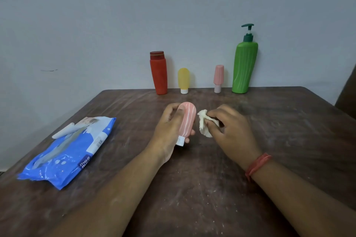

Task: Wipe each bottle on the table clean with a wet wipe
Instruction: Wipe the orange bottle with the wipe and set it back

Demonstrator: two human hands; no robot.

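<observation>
My left hand (167, 129) grips a pink striped bottle (186, 119) with a white cap at its lower end, held above the middle of the brown table (289, 140). Just right of the bottle, my right hand (233, 129) pinches a crumpled white wet wipe (204, 123); a narrow gap separates wipe and bottle. Along the far edge stand a red bottle (158, 72), a small yellow bottle (183, 80), a small pink bottle (218, 78) and a tall green pump bottle (244, 63).
A blue pack of wet wipes (69, 150) lies on the left part of the table, its flap lifted. A pale wall rises right behind the row of bottles. A dark object shows at the right frame edge.
</observation>
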